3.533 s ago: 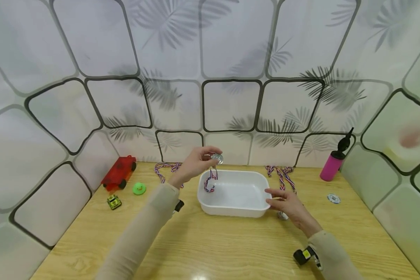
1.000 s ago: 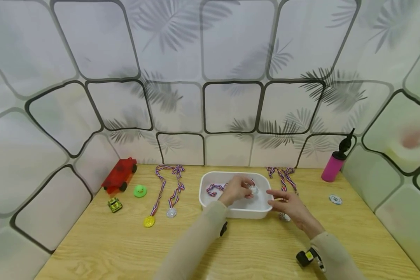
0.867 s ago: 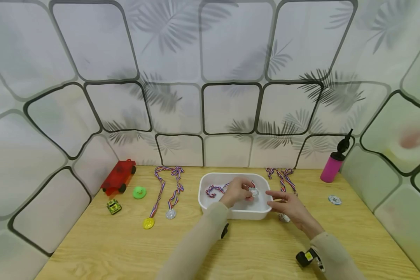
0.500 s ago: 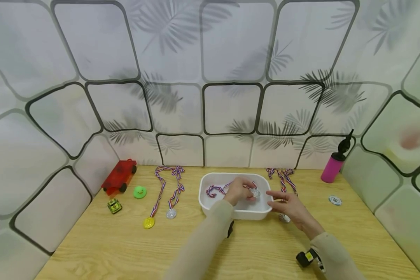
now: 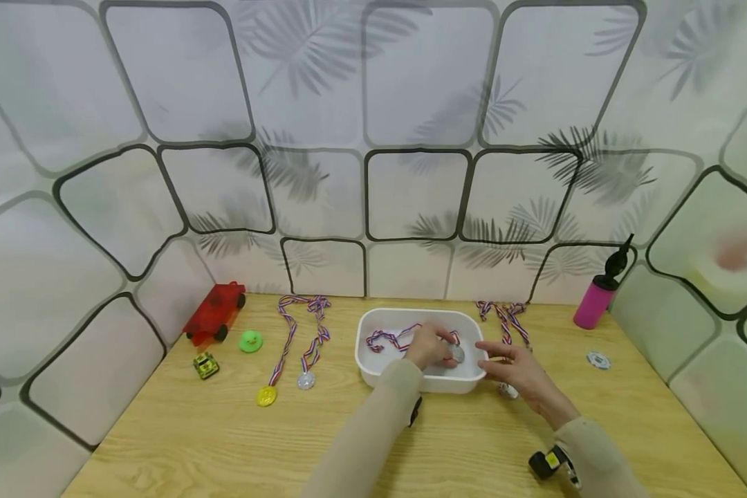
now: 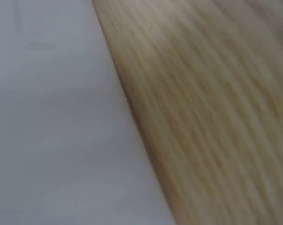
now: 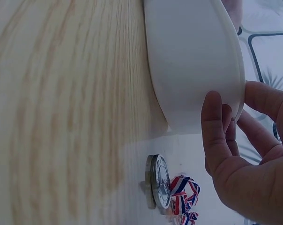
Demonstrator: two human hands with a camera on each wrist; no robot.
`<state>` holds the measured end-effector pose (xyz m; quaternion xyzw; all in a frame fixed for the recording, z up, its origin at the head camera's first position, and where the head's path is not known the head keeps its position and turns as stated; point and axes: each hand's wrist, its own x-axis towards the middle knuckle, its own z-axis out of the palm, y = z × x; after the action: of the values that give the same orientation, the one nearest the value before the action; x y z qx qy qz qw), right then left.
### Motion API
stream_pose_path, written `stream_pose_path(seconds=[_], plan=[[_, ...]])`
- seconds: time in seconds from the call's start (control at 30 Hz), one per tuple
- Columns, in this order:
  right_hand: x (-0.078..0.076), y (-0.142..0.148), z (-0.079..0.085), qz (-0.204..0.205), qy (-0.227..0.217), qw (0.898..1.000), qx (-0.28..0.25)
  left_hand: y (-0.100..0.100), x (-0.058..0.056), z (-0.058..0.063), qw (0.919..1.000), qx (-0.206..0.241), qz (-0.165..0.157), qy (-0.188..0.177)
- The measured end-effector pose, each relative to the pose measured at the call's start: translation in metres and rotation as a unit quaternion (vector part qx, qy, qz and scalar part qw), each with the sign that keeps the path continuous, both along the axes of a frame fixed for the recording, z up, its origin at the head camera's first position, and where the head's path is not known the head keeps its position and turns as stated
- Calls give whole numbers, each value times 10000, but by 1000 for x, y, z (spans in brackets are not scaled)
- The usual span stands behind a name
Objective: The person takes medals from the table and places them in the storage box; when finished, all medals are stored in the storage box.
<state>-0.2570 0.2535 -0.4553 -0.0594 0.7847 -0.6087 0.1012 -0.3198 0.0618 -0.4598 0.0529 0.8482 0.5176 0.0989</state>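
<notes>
A silver medal on a striped ribbon is low inside a white plastic tub. My left hand reaches into the tub and pinches the medal's edge, its fingertips partly hidden. The left wrist view holds only the tub's outer wall and wooden table, no hand. At the tub's right end my right hand grips the rim. In the right wrist view one digit of that hand presses the outer wall while other fingers go over the rim. Beneath this hand lies another silver medal.
Left of the tub lie a gold medal and a silver medal with ribbons. Farther left are a green duck, a small yellow car and a red toy vehicle. A pink pump and a poker chip are at right.
My left hand has carried the silver medal from above the tub's left end down and rightward into it, the ribbon now lying inside. My right hand stays at the rim.
</notes>
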Motion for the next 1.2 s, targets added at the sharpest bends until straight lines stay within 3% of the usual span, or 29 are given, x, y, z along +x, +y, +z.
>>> stream_pose_path(seconds=[0.27, 0.47, 0.77, 1.03, 1.2], plan=[[-2, 2, 0, -14, 12, 10000, 4, 2, 0, 0, 9998, 114, -117, -84], [-4, 1, 1, -43, -22, 10000, 20, 0, -3, -2, 9994, -146, -303, 114], [-3, 0, 0, -34, -27, 10000, -30, -15, 2, 5, 9942, -97, -1016, 352], [-2, -1, 1, -63, 2, 10000, -55, -32, 1, 10, 9853, 844, -1460, -283], [0, -3, 2, -141, -53, 9999, 21, -44, 4, 21, 9807, 811, -1754, -301]])
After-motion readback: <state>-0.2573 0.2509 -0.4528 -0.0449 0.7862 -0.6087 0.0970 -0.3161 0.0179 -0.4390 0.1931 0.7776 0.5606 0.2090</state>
